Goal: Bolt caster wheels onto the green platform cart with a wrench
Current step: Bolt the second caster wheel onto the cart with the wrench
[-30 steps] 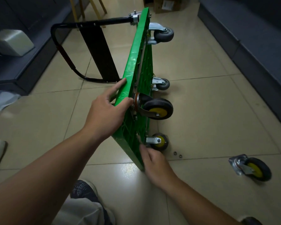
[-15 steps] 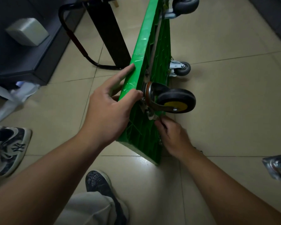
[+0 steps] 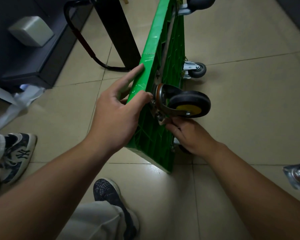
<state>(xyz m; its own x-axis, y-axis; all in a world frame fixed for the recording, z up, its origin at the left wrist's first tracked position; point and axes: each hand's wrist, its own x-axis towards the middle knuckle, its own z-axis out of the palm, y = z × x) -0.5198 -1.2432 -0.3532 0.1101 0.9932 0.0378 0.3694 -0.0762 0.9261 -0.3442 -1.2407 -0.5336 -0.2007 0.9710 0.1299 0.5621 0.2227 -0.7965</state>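
Cart (image 3: 171, 54) is stood up on its long edge on the tiled floor (image 3: 241, 118), underside facing right and the black handle (image 3: 83, 44) folded out to the left. Left hand (image 3: 114, 115) keeps its clamp on the top edge: thumb hooked over onto the ribbed underside, index finger laid along the deck side. The change is in the right hand (image 3: 190, 135). A second ago it was down at the low wheel near the floor; now it has come up under the big yellow-hubbed caster (image 3: 189, 104), with its fingertips pinched on the bolt (image 3: 160, 117) at the lower corner of that caster's plate. The plate sits flat against the underside, just beside the left thumb. No wrench in sight, so this looks like hand-starting or checking the fastener before any tightening, and the wrench step seems not yet reached on this wheel. A spare caster (image 3: 297, 175) lies loose on the floor at far right, well apart from the cart, so at least one more wheel is probably left to fit.
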